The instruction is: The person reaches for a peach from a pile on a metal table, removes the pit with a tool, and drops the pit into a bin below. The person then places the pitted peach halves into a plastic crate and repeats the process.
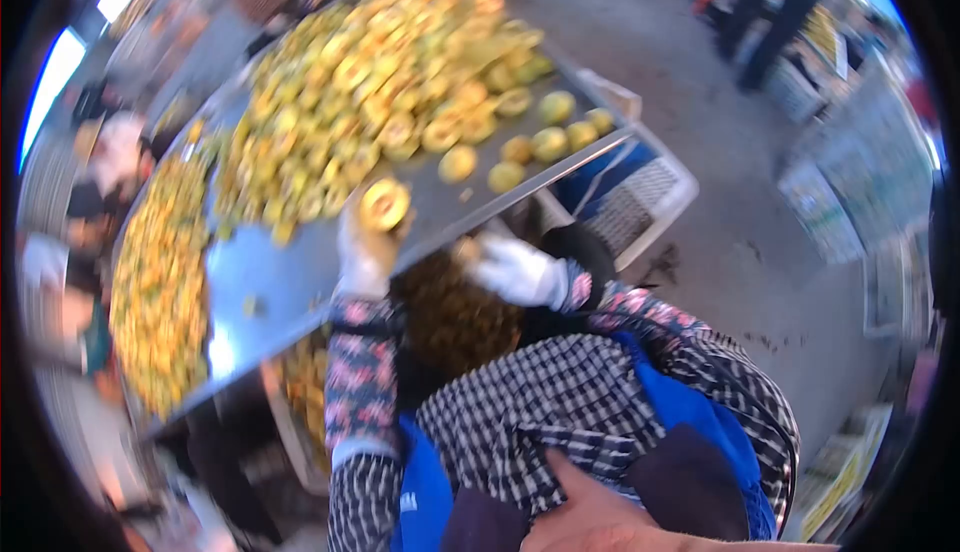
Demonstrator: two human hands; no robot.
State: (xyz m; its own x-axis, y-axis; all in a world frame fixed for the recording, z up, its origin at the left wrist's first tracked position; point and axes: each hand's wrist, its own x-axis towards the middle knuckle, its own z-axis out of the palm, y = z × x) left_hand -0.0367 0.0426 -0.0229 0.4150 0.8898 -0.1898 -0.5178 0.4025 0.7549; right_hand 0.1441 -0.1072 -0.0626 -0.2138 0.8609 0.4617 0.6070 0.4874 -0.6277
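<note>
My left hand (362, 257), in a white glove, holds up a halved yellow fruit (385, 204) with its hollowed cut face showing. The fruit is over the near edge of a metal table (440, 192). My right hand (515, 270), also gloved in white, is just below the table edge, to the right of my left hand and apart from it. Its fingers look closed; motion blur hides what is in them. A large heap of cut yellow-green fruit (370, 72) covers the far part of the table. Several whole round fruits (550, 142) lie near its right edge.
Beneath the table edge is a dark mass of scraps (455, 327). A white plastic crate (650, 202) stands at the right. Smaller yellow pieces (160, 282) fill the table's left part. A bare hand (590, 512) reaches in at the bottom. Another person (775, 12) stands at the upper right.
</note>
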